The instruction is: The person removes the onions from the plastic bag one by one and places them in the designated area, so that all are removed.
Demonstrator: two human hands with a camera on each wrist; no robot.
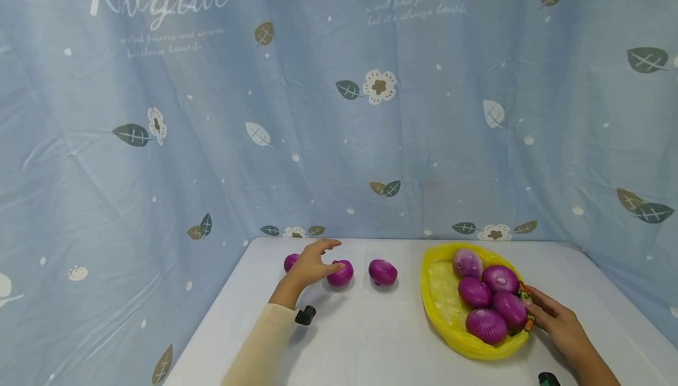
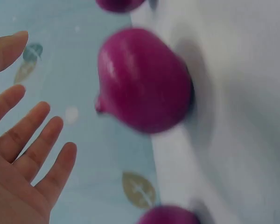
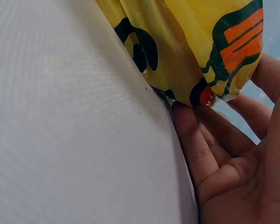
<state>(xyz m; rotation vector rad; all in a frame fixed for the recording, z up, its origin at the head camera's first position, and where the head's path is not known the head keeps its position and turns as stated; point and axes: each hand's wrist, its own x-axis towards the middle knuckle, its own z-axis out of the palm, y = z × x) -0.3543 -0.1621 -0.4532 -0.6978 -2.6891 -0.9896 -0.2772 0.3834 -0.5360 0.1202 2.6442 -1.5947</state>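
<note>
My left hand (image 1: 312, 265) reaches over the table with thumb and fingers spread. In the left wrist view that hand (image 2: 28, 163) stands apart from a purple onion (image 2: 144, 81), with nothing in its grasp. In the head view, this onion (image 1: 341, 274) sits just beside the thumb. A second onion (image 1: 291, 262) is partly hidden behind the hand, and a third onion (image 1: 383, 272) lies to the right. My right hand (image 1: 556, 321) holds the right rim of a yellow plastic bag (image 1: 439, 321), its fingers bent at the printed plastic. Several onions (image 1: 486, 326) lie inside the bag.
The white table (image 1: 381, 339) ends at the back against a blue patterned curtain (image 1: 339, 156), which also hangs at both sides. Black devices show at the left wrist (image 1: 305, 315) and the right wrist (image 1: 548, 379).
</note>
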